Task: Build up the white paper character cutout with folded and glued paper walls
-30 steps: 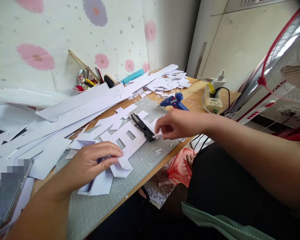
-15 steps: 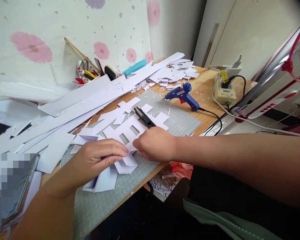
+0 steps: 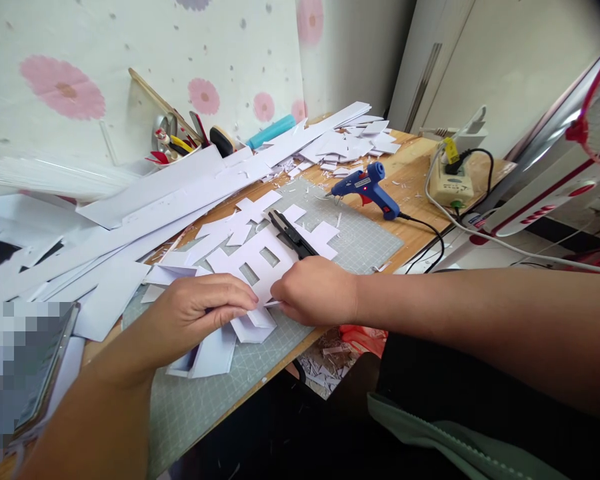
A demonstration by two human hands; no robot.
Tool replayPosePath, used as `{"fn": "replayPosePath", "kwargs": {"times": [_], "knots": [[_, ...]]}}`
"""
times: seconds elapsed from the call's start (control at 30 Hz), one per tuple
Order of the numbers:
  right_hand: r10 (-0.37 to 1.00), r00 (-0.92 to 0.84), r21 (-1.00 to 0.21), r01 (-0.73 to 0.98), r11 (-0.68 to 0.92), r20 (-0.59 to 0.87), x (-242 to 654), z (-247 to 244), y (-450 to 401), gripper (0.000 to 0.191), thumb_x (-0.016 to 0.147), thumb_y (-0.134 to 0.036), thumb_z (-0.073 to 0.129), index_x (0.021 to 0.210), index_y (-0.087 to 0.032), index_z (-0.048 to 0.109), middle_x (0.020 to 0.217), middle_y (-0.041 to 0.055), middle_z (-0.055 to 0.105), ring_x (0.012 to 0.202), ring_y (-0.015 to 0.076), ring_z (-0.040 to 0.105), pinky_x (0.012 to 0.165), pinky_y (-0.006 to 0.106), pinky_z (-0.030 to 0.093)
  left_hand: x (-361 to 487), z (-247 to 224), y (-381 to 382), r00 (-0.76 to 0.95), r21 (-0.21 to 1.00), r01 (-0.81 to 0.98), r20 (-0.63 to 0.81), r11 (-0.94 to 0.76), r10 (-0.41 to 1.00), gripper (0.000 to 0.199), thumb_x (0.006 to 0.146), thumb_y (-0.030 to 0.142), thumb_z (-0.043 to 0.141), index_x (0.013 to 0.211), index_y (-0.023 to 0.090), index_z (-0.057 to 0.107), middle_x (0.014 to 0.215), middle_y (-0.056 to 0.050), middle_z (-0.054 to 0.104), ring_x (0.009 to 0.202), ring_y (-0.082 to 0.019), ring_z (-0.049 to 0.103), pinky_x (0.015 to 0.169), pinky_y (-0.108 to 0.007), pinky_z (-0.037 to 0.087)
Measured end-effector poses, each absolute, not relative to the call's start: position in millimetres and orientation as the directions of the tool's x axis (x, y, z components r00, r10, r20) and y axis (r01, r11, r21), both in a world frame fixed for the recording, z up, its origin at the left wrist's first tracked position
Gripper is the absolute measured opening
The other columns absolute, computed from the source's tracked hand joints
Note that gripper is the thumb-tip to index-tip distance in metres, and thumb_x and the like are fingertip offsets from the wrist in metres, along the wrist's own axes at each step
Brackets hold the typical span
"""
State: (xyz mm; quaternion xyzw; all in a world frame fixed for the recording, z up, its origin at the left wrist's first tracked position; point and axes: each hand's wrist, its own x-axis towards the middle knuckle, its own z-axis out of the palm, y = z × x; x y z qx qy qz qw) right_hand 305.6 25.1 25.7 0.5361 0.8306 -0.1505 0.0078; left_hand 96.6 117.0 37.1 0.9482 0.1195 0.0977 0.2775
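Observation:
My left hand is closed on a folded white board piece, with its fingertips at the upper edge. Close beside it, my right hand is bunched in a pinch. A thin white strip shows at its fingertips, though most of the grip is hidden. Just beyond the right knuckles lies a black utility knife, its near end partly behind the hand. The knife rests over a flat white board cutout with two rectangular openings. Another folded white piece stands below my left hand on the grey cutting mat.
A blue glue gun with a black cord lies at the mat's far right. Behind it are a power strip and white scraps. Long white board strips cover the left side. A tablet-like device sits at lower left.
My right hand has shifted slightly right, away from my left fingertips, uncovering a little more of the knife. The left hand stays nearly in place on the folded piece.

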Motion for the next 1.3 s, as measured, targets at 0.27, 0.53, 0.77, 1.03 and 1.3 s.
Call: {"fn": "replayPosePath", "kwargs": {"times": [0.27,0.53,0.77,1.03,1.3], "knots": [[0.885,-0.438,-0.304,0.874,0.379,-0.158,309.5,19.7,29.2,0.023,0.092,-0.024,0.056,0.096,-0.015,0.076,0.088,0.0145,0.077,0.081,0.0256,0.07,0.056,0.031,0.031,96.6,37.8,116.8,0.954,0.545,0.181,0.103,-0.818,0.28,0.015,0.094,0.021,0.06,0.093,0.024,0.075,0.093,0.0,0.078,0.088,-0.014,0.073,0.082,-0.019,0.057],[0.863,-0.473,-0.333,0.855,0.399,-0.181,314.6,21.7,26.6,0.018,0.091,-0.024,0.061,0.094,-0.016,0.076,0.088,0.0119,0.077,0.077,0.0219,0.067,0.055,0.029,0.028,100.5,38.6,116.2,0.946,0.541,0.2,0.112,-0.817,0.305,0.017,0.094,0.026,0.059,0.09,0.024,0.076,0.09,-0.001,0.079,0.084,-0.015,0.074,0.078,-0.021,0.058],[0.84,-0.509,-0.346,0.835,0.428,-0.19,317.8,22.5,20.8,0.014,0.089,-0.023,0.064,0.093,-0.017,0.076,0.085,0.009,0.076,0.071,0.0184,0.062,0.053,0.029,0.026,100.4,40.3,116.0,0.946,0.538,0.183,0.133,-0.823,0.297,0.015,0.092,0.023,0.062,0.089,0.025,0.076,0.089,0.001,0.079,0.084,-0.013,0.074,0.078,-0.019,0.058],[0.846,-0.509,-0.423,0.81,0.406,-0.161,329.7,26.3,15.7,0.014,0.089,-0.023,0.062,0.091,-0.02,0.076,0.084,0.0066,0.075,0.07,0.0162,0.059,0.056,0.028,0.03,100.5,41.5,115.8,0.941,0.549,0.225,0.093,-0.805,0.326,0.018,0.093,0.029,0.061,0.087,0.025,0.077,0.089,-0.002,0.08,0.084,-0.017,0.075,0.078,-0.022,0.06],[0.899,-0.385,-0.315,0.897,0.31,-0.21,312.9,29.5,20.7,0.021,0.09,-0.018,0.055,0.095,-0.013,0.075,0.09,0.0146,0.077,0.076,0.0238,0.069,0.053,0.029,0.033,99.3,42.0,116.0,0.944,0.538,0.202,0.115,-0.819,0.309,0.014,0.092,0.026,0.063,0.088,0.026,0.077,0.089,0.0,0.08,0.083,-0.014,0.075,0.078,-0.018,0.059]]}}
